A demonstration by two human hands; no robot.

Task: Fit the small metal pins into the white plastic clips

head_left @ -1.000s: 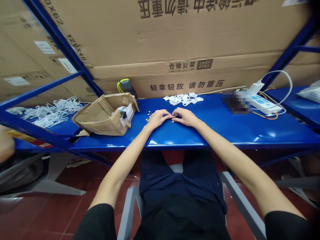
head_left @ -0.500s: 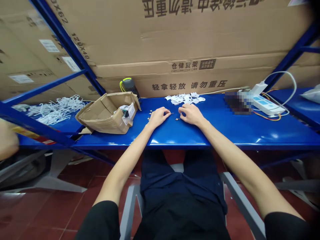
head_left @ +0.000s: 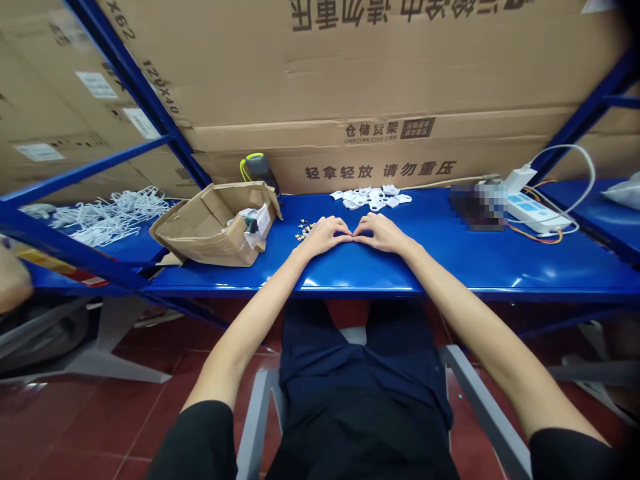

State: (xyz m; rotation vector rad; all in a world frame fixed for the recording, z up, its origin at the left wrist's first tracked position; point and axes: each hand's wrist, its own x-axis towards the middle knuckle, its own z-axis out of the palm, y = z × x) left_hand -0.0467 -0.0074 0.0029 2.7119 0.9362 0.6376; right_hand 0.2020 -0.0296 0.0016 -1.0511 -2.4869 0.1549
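Observation:
My left hand and my right hand meet over the blue tabletop, thumbs and forefingers pinched together tip to tip. Whatever lies between the fingertips is too small and hidden to make out. Just left of my left hand lies a little heap of small metal-looking pieces, partly covered by that hand. Beyond both hands sits a pile of flat white plastic parts, some with round holes.
An open cardboard box stands on the left, with a dark bottle behind it. At the right are a white power strip with cables and a blurred-out object. White hooked wires lie beyond the blue post. Another person's arm shows far left.
My two hands have come together, fingertips now touching. The thin piece seen in my left fingers and the small metal piece by my right fingers are now out of sight.

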